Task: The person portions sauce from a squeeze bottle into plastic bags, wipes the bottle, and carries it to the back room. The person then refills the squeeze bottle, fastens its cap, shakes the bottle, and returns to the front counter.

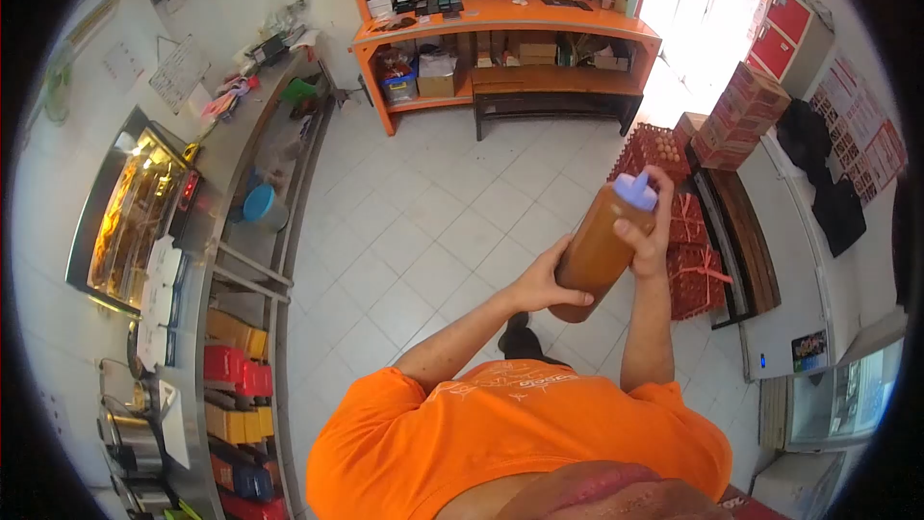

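A large squeeze bottle (599, 248) of brown sauce, topped by a lilac nozzle cap (636, 191), is held tilted in front of my chest. My left hand (543, 279) grips its lower part, the thumb lying across the front near the base. Around the upper part, just below the cap, my right hand (651, 231) is wrapped, with fingers reaching behind the cap. The far side of the bottle and some fingers are hidden.
A steel counter (236, 125) with a lit display case (130, 212) runs along the left. Ahead stands an orange counter (500, 14) with a dark bench (558, 87). Red egg trays (695, 294) and stacked boxes (741, 116) are at the right, beside a white freezer (784, 279).
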Action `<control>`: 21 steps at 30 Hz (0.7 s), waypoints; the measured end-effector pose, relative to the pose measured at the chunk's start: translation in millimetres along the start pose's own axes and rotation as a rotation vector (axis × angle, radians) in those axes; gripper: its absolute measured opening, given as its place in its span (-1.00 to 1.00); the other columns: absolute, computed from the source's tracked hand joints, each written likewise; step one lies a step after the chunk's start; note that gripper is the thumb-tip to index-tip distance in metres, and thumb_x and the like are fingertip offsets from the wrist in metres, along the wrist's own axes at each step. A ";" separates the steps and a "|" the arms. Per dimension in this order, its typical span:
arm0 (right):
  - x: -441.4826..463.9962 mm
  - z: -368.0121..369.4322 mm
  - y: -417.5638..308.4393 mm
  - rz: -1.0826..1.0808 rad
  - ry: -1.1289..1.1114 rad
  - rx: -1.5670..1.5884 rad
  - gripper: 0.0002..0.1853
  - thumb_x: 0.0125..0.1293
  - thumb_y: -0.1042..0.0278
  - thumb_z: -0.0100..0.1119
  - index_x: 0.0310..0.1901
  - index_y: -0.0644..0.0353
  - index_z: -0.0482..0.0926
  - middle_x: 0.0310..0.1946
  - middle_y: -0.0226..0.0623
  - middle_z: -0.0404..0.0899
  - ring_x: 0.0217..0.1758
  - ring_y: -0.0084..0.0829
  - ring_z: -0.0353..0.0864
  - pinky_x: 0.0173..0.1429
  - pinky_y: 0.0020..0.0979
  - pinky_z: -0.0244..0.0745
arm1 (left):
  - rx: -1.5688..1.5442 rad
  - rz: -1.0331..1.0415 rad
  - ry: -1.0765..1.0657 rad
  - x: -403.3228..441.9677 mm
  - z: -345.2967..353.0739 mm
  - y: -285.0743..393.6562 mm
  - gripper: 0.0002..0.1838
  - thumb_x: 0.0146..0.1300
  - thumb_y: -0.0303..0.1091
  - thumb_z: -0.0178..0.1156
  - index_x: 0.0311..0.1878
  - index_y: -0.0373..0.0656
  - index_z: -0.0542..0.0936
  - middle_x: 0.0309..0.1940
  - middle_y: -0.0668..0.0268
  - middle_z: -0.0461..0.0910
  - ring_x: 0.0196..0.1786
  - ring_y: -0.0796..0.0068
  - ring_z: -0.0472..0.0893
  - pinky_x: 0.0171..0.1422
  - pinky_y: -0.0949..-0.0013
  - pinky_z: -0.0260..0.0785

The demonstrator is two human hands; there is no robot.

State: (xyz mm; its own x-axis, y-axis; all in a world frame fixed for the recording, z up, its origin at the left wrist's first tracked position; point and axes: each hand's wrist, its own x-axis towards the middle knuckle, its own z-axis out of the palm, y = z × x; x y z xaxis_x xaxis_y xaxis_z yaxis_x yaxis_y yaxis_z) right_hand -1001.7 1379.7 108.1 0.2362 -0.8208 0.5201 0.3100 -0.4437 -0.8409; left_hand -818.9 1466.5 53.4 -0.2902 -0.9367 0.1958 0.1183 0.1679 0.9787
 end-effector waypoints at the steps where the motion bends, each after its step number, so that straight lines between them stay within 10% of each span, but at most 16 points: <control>1: 23.1 -2.3 20.1 -0.026 -0.032 -0.072 -0.03 0.00 0.26 0.60 0.45 0.07 0.25 0.21 -0.17 0.46 0.25 -0.26 0.53 0.36 -0.20 0.44 | 0.004 0.018 -0.028 27.6 -18.3 -14.1 0.09 -0.05 -0.24 0.67 0.51 -0.27 0.25 0.34 0.07 0.48 0.41 0.20 0.47 0.55 0.18 0.24; 7: 208.5 27.2 124.8 -0.102 -0.573 -0.277 -0.04 -0.07 0.18 0.68 0.40 0.05 0.36 0.30 -0.07 0.45 0.41 -0.06 0.44 0.44 -0.12 0.37 | 0.016 0.074 0.115 174.8 -158.8 -48.9 -0.02 -0.10 -0.28 0.70 0.41 -0.25 0.39 0.26 0.19 0.57 0.32 0.30 0.55 0.43 0.17 0.41; 14: 402.8 108.2 320.1 -0.347 -0.646 -0.146 0.26 0.07 -0.33 0.54 0.67 -0.14 -0.04 0.70 -0.01 -0.29 0.74 0.05 -0.17 0.69 0.02 -0.10 | 0.067 -0.031 0.643 261.5 -346.9 -72.3 -0.18 -0.11 -0.33 0.69 0.26 -0.27 0.52 0.14 0.19 0.65 0.15 0.32 0.66 0.29 0.17 0.52; 21: 641.1 67.3 537.5 0.384 -0.836 -0.631 -0.10 0.36 -0.26 0.28 0.61 -0.06 0.21 0.59 0.05 0.16 0.67 0.05 0.09 0.69 -0.05 -0.02 | 0.275 -0.063 0.942 366.4 -566.8 -154.0 -0.06 -0.14 -0.30 0.70 0.36 -0.23 0.43 0.13 0.19 0.67 0.16 0.29 0.67 0.29 0.17 0.52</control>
State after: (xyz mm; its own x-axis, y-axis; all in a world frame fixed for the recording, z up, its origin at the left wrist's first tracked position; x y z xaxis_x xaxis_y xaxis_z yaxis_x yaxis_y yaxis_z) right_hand -621.7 639.2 -0.4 0.8351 -0.5474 -0.0539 -0.3845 -0.5108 -0.7689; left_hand -405.2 923.4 -60.8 0.6020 -0.7878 0.1299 -0.1315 0.0627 0.9893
